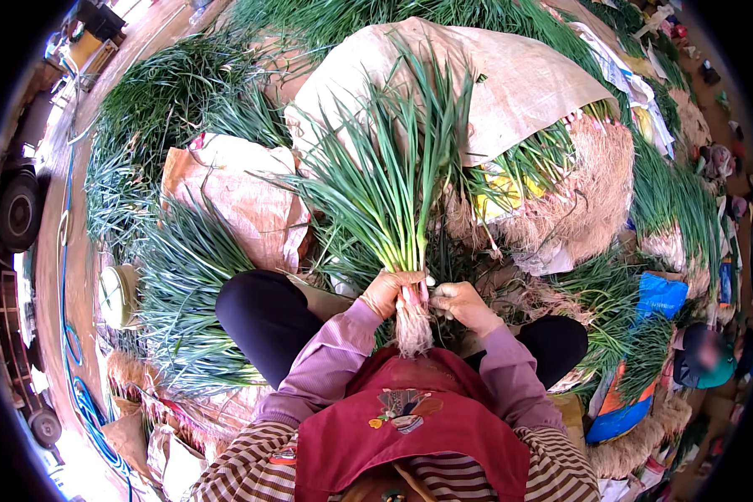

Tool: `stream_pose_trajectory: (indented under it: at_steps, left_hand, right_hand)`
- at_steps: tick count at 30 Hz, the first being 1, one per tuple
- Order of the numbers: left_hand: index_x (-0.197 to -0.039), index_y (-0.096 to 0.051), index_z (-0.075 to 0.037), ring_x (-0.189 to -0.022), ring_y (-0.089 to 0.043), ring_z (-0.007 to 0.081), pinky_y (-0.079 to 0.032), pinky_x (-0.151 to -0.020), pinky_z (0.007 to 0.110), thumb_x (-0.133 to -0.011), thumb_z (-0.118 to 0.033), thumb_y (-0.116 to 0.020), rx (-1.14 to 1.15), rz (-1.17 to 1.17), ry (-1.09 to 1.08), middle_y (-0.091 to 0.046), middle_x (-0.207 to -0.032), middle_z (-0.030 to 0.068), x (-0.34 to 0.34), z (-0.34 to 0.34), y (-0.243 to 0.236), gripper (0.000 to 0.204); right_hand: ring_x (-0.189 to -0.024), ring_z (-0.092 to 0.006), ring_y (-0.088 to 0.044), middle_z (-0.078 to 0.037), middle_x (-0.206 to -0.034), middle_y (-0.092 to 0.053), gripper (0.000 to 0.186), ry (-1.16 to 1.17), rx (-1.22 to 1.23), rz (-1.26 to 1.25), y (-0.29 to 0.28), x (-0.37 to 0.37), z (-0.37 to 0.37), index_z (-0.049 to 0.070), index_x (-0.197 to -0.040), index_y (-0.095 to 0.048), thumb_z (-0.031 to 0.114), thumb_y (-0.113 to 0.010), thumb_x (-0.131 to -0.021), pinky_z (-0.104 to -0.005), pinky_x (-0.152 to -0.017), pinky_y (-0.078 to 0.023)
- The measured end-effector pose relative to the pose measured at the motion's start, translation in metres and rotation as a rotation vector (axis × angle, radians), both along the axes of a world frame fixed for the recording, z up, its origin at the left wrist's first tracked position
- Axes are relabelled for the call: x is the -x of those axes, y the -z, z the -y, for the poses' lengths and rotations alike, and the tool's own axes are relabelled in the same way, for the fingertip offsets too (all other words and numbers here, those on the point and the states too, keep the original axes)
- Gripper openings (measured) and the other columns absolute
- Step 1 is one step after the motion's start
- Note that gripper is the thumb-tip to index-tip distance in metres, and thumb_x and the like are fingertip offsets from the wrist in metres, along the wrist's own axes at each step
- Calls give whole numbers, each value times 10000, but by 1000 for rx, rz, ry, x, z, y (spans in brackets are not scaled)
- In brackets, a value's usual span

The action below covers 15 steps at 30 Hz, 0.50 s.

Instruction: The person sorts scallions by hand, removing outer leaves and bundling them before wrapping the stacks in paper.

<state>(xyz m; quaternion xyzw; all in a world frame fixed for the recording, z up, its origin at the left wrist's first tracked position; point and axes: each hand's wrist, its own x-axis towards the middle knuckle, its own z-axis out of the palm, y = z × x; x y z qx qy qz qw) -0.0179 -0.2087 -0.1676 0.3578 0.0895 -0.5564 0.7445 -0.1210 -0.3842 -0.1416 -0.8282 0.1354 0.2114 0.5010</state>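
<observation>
A bunch of spring onions (403,226) stands upright before my chest, green leaves fanned away from me and the pale pink root ends (412,322) toward my lap. My left hand (385,293) is wrapped round the stalks just above the roots. Close against the bunch's right side, my right hand (467,306) is closed, thumb and fingertips pressed together. What those fingers pinch, if anything, is too small to make out. A large heap of spring onions with tan roots (590,188) lies beyond, partly under a beige woven sheet (510,79).
A smaller woven sack (234,188) lies ahead left, among heaps of green leaves (188,293). A pale round container (119,297) and a blue hose (69,343) are at far left. At right lies a blue and orange sack (632,393); another person (703,356) is beyond it.
</observation>
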Motion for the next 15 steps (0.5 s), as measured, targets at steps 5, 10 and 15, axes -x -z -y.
stream_pose_trajectory:
  at_steps: [5, 10, 15]
  left_hand:
    - [-967, -615, -3, -477, -591, 162, -455, -407, 245, -761, -43, -660, -177, 150, -18, -647, -673, 110, 10, -4, -8, 214]
    - [-806, -639, -7, -380, -538, 123, -362, -316, 203, -741, -113, -683, -348, 289, 33, -618, -558, 80, 23, -1, -8, 132]
    - [-688, -622, -4, -363, -516, 132, -384, -324, 221, -788, -134, -650, -327, 198, 34, -595, -519, 75, 20, -6, -17, 167]
  right_hand:
    - [-872, -349, -610, -208, -926, -636, 357, -153, 414, -31, 46, 1, 47, 12, -996, -637, 286, -640, -767, -386, -805, -473]
    - [-759, -361, -604, -208, -807, -623, 313, 222, 213, 150, -12, -80, -11, 10, -861, -604, 318, -623, -809, -411, -690, -470]
    - [-683, -373, -580, -175, -698, -578, 262, -34, 501, 411, -2, -70, -30, 34, -743, -525, 268, -540, -861, -453, -611, -445]
